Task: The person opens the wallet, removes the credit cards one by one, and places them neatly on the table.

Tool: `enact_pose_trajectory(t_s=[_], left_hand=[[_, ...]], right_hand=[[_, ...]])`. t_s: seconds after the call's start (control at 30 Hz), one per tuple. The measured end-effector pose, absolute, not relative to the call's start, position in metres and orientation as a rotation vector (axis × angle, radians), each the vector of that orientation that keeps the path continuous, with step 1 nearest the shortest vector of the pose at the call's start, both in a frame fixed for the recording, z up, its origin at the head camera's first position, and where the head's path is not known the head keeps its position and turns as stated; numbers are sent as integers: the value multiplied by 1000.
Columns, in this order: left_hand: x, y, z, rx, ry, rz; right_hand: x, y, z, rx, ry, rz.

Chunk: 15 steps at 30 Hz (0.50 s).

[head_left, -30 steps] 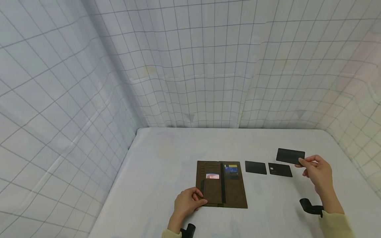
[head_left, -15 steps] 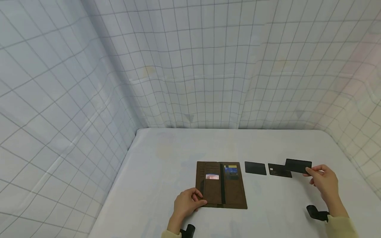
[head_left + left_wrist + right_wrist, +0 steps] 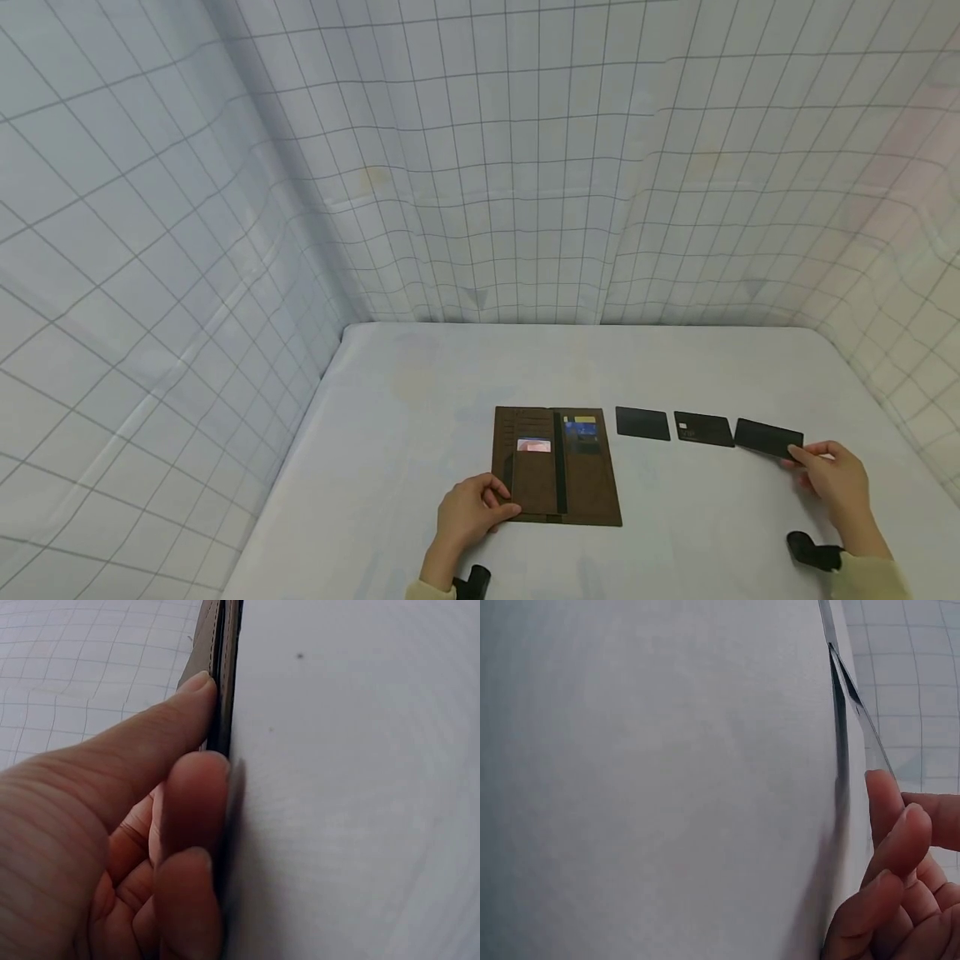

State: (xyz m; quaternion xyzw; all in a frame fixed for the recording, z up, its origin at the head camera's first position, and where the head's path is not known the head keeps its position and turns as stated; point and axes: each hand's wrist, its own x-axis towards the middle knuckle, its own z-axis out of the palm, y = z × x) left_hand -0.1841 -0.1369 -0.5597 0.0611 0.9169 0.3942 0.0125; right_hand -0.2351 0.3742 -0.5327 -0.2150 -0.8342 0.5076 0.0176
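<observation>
A brown long wallet (image 3: 592,492) lies spread flat on the white table, with cards showing in its slots on both halves. At its lower left corner my left hand (image 3: 468,510) pinches the edge; the left wrist view shows the thumb on top of the stitched border and fingertips against the side. My right hand (image 3: 836,483) holds a black card (image 3: 767,437) by its right end, between thumb and fingers. In the right wrist view this card (image 3: 874,739) slants, its far end down at the table and its held end raised.
Two more dark cards lie in a row right of the wallet: a plain one (image 3: 642,423) and one with a chip (image 3: 703,429). The held card is just right of the chip card. White grid-patterned curtains (image 3: 487,208) enclose the table's back and sides.
My right hand has moved right and down toward the table with the black card, which no longer overlaps the chip card in the head view. The left hand and wallet stay put.
</observation>
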Motion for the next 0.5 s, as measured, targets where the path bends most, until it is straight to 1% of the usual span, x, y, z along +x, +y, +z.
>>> enact_pose_trajectory(t_s=[0.5], left_hand=[[-185,-138,-559,178,2851,1226]], right_hand=[[-250,395,-542,-505,-2749,1564]])
